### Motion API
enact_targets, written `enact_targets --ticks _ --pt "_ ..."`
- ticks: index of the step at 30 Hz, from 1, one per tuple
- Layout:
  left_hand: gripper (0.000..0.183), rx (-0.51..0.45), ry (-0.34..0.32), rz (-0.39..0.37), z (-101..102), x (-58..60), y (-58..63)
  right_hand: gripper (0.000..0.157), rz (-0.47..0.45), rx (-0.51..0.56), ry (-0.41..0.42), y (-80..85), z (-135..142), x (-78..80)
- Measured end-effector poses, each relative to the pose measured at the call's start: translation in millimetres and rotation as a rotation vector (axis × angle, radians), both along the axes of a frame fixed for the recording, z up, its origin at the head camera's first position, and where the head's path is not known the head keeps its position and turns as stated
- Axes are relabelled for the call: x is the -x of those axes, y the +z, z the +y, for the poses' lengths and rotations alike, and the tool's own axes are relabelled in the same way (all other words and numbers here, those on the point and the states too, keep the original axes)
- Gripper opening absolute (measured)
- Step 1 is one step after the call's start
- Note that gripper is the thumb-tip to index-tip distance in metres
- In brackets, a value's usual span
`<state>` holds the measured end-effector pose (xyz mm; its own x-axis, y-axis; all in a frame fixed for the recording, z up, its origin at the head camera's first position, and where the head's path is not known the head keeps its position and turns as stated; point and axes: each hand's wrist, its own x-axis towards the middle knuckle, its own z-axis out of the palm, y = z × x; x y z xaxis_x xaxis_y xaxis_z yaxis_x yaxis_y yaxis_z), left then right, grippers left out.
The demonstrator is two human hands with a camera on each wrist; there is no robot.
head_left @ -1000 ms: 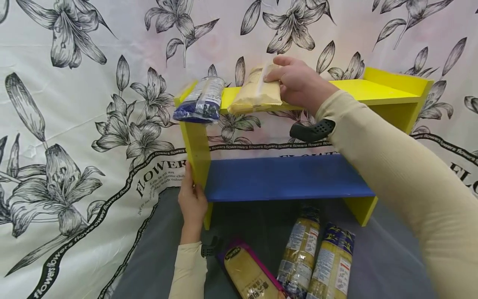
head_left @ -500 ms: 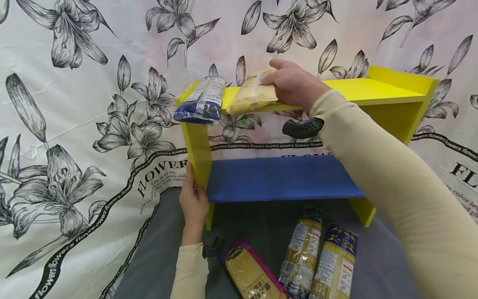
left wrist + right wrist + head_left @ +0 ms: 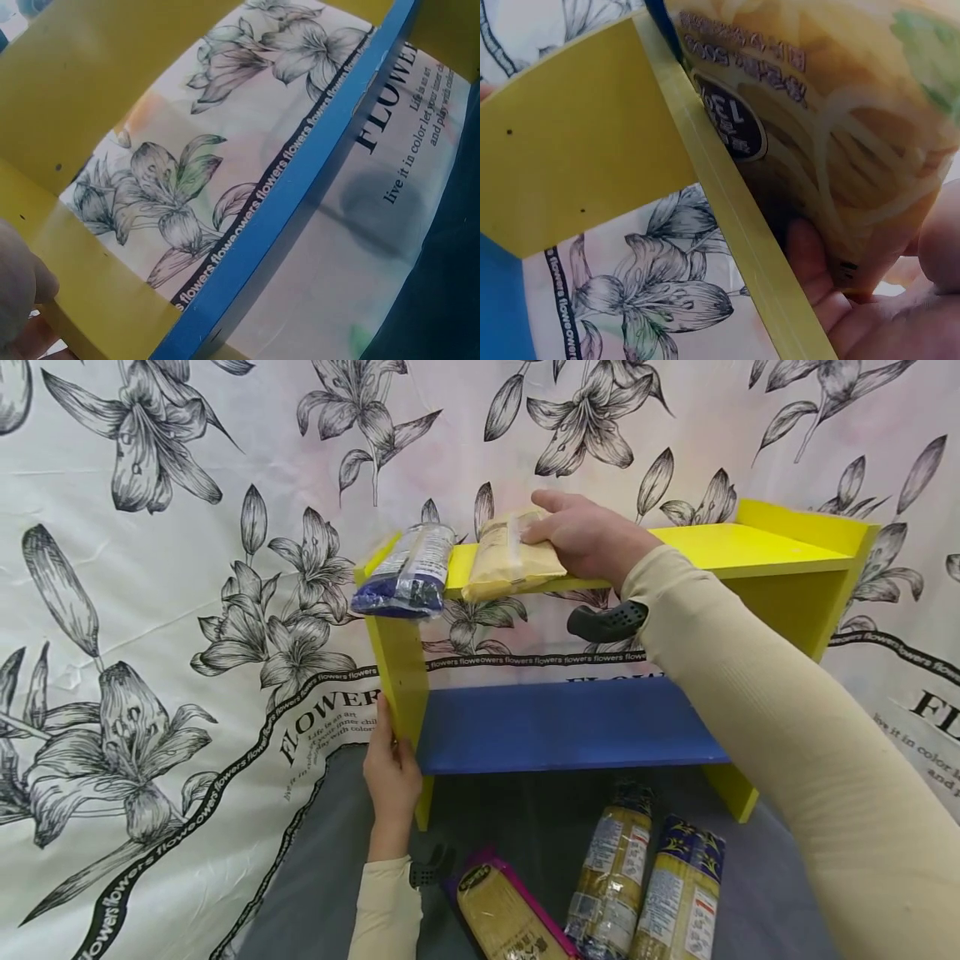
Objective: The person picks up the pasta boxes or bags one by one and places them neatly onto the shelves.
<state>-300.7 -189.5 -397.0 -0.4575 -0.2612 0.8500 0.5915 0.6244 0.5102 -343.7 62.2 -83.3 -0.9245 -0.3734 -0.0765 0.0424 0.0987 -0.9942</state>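
Note:
My right hand (image 3: 592, 539) holds a yellow bag of noodles (image 3: 513, 560) by its right side, thumb on top and fingers underneath. The bag lies over the front edge of the yellow top board, and in the right wrist view its printed front with pictured noodles (image 3: 855, 127) faces the camera. Left of it, a blue and clear plastic packet (image 3: 408, 572) rests on the same board, jutting past the front edge. My left hand (image 3: 393, 781) grips the left side panel of the yellow and blue shelf (image 3: 570, 727), thumb inside, fingers going round behind.
Below the shelf, on the grey cloth (image 3: 300, 893), lie a pink-edged noodle pack (image 3: 502, 910) and two long packs of dried noodles, one on the left (image 3: 611, 877) and one on the right (image 3: 678, 893). A flower-printed cloth (image 3: 150, 652) hangs behind.
My right wrist has shifted slightly left relative to the shelf, its hand still on the noodle bag. The left hand keeps its grip, and the head view has tilted a little.

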Motion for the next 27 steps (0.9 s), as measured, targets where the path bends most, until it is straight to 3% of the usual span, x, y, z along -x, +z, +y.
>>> enact_targets --ticks 9,17,27 --pt "0.065 0.005 0.001 0.005 -0.3 -0.1 1.1 0.08 0.016 -0.018 -0.014 -0.2 -0.5 -0.2" --pt "0.062 -0.003 -0.001 0.017 -1.2 -0.2 1.2 0.076 0.028 -0.012 0.021 -1.7 -2.7 -1.8" --pt "0.063 -0.004 -0.01 0.005 0.9 -0.1 1.7 0.071 0.06 -0.077 0.023 -3.3 0.4 0.4"
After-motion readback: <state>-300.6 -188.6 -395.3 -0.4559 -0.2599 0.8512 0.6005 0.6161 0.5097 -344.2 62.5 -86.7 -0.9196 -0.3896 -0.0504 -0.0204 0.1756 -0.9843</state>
